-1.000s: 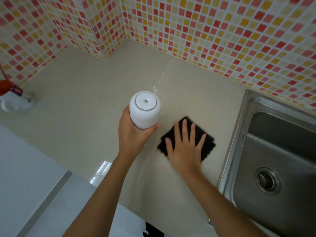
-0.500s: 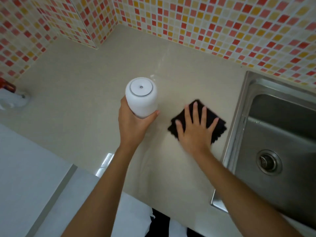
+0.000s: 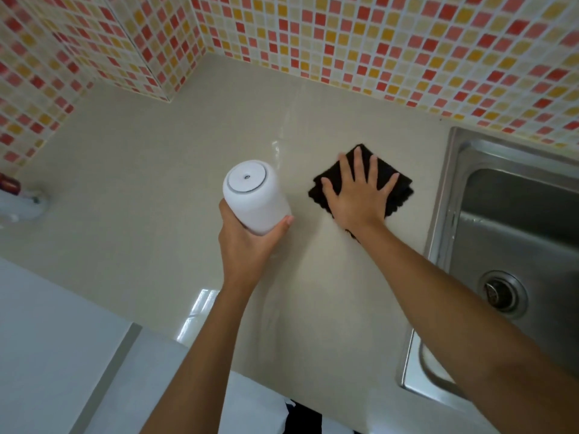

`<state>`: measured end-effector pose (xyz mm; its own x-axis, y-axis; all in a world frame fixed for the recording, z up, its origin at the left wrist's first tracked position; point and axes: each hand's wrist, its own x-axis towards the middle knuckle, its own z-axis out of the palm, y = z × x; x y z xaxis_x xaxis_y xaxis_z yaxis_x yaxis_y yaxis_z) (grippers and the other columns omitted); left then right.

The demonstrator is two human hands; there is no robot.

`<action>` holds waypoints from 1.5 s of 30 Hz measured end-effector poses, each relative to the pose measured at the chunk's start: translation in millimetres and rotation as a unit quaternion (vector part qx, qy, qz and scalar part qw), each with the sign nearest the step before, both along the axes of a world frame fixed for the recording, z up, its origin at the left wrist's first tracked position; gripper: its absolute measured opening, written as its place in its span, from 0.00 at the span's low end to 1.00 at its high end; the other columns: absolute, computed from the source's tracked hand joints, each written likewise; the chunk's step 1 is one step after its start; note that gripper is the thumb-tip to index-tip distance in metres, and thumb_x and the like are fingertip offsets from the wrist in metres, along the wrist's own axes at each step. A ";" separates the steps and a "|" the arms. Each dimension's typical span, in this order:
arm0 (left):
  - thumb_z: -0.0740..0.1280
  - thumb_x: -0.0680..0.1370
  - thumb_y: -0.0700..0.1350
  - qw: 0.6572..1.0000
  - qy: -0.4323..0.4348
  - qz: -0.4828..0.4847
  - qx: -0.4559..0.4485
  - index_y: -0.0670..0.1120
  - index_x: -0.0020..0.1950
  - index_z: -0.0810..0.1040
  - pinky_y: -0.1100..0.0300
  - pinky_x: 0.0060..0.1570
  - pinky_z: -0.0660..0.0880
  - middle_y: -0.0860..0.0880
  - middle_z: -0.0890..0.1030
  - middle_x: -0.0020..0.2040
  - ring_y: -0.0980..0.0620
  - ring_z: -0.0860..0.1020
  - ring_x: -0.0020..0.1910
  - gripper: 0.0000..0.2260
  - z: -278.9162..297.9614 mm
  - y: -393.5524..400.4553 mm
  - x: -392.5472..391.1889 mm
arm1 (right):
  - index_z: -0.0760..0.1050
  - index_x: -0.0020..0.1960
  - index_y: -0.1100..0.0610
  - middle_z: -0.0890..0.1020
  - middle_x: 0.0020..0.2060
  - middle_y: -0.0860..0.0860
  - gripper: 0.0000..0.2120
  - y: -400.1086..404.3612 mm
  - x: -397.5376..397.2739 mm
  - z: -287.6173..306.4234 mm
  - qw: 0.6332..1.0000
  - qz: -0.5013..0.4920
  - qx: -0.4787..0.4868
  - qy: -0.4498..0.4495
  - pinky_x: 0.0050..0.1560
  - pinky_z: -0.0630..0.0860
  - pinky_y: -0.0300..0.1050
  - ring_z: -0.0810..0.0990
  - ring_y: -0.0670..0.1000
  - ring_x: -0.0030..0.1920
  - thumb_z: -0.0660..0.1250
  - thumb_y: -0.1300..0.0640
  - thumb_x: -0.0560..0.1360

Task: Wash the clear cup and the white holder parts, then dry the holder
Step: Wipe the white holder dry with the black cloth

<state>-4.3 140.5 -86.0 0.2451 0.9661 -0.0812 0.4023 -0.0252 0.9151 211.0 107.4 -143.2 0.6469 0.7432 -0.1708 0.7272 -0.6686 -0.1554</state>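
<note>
On a beige countertop (image 3: 150, 170) set into a corner of red, orange and cream mosaic wall tiles (image 3: 360, 42), two bare arms are seen from above, reaching forward. A white holder (image 3: 255, 198), a rounded cylinder, is gripped by the left hand (image 3: 247, 245) around its lower part, with the fingers and thumb curled round its body; it is lifted clear of the counter and tilted, so that its flat round end, marked with a grey ring and a small central hole, is turned up toward the camera. Just to the right of it, a folded black cloth (image 3: 388, 180) is lying flat on the counter, and the right hand (image 3: 357, 195) is pressed onto it palm down, the fingers straight and spread apart. The cloth is placed between the holder and a stainless steel sink (image 3: 513, 233), which is sunk into the counter at the right edge, its round drain (image 3: 501, 294) visible in the basin. Wet streaks are seen on the counter behind the holder. At the far left edge, a small white and red object (image 3: 18, 198) is partly cut off and cannot be identified
</note>
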 end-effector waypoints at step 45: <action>0.79 0.66 0.55 0.997 -0.038 0.029 0.068 0.50 0.72 0.64 0.62 0.57 0.76 0.57 0.77 0.62 0.62 0.76 0.58 0.40 21.5 16.3 -23.5 | 0.51 0.79 0.51 0.51 0.78 0.54 0.33 -13.1 -62.1 -2.5 0.994 0.093 0.061 -0.009 0.75 0.46 0.61 0.48 0.58 0.78 0.46 0.35 0.79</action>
<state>-27.8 156.9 -64.5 0.1883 0.9798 0.0677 0.3356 -0.1290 0.9331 148.9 94.3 -145.8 0.4988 0.8645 -0.0615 0.8395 -0.4996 -0.2134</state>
